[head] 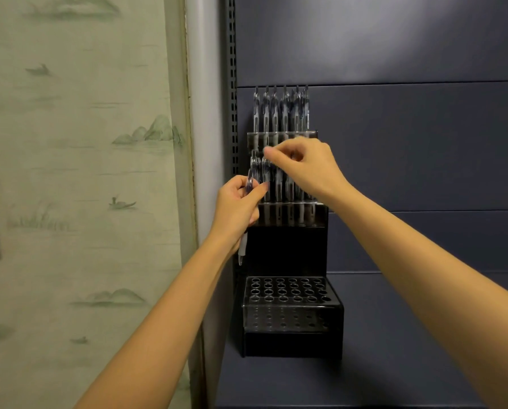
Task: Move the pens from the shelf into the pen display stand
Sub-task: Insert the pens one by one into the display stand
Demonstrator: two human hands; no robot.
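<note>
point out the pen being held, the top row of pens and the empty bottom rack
held pen [242,245]: head view, white lower end
top row of pens [285,113]: head view, barrel of a middle pen
empty bottom rack [286,286]: head view, holed top plate

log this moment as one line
left hand: grips spare pen | right hand: fingers pinch middle-tier pen top | top tier: pens standing | bottom tier: holes empty

Shop, slotted gondola shelving, tiered pen display stand, wallpapered wall
</note>
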